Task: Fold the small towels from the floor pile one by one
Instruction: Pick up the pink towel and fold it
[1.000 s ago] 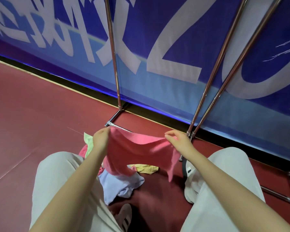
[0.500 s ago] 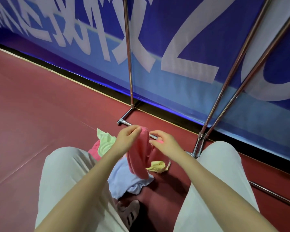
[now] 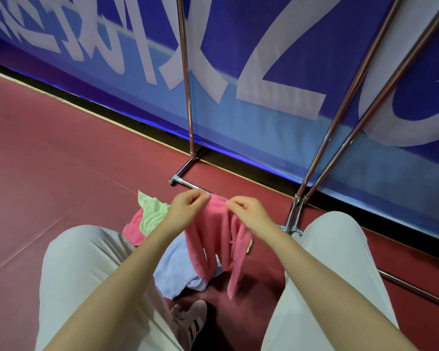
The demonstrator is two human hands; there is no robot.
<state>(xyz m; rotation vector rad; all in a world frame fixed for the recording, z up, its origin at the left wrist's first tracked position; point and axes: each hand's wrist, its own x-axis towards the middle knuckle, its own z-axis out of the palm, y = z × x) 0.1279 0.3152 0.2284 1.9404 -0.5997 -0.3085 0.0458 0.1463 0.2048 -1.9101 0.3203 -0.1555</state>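
While the pink towel (image 3: pixel 214 239) hangs doubled over above the floor pile (image 3: pixel 160 239), the left hand (image 3: pixel 185 209) and right hand (image 3: pixel 249 211) pinch its top fold, fingers curled, almost touching. Blue, green and pink towels lie underneath between the knees.

The towel (image 3: pixel 214 234) hangs between the knees, held at its top edge by the left hand (image 3: pixel 185 207) on its left and the right hand (image 3: pixel 247 211) on its right, the two hands close together. Below and behind it the floor pile (image 3: pixel 157 239) lies on the floor (image 3: pixel 61 173), mostly to the left. A shoe (image 3: pixel 190 320) sits nearer the person, under the towel. The metal rack (image 3: pixel 188 97) stands beyond the hands, with the banner (image 3: pixel 264 59) behind it.
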